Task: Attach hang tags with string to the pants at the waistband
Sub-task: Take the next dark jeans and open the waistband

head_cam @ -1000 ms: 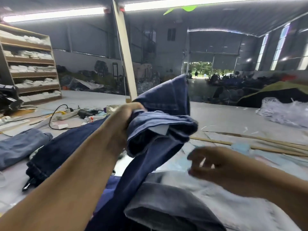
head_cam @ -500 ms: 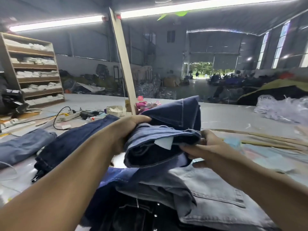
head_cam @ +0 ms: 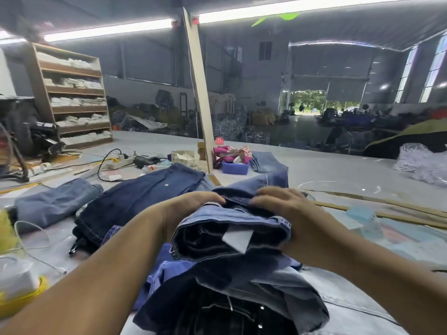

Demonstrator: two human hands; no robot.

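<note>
Your left hand [head_cam: 193,204] and right hand [head_cam: 278,201] both grip the folded jeans [head_cam: 229,228]; white tag [head_cam: 238,239] at their 6 o'clock edge.

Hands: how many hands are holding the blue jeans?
2. The left hand grips the folded jeans at their left side, the right hand at their right. No other hands are in view.

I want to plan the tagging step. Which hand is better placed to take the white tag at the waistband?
Probably the right hand: it lies closer to the white tag sticking out of the folded jeans. The left hand grips the fold farther away and can steady it.
</note>
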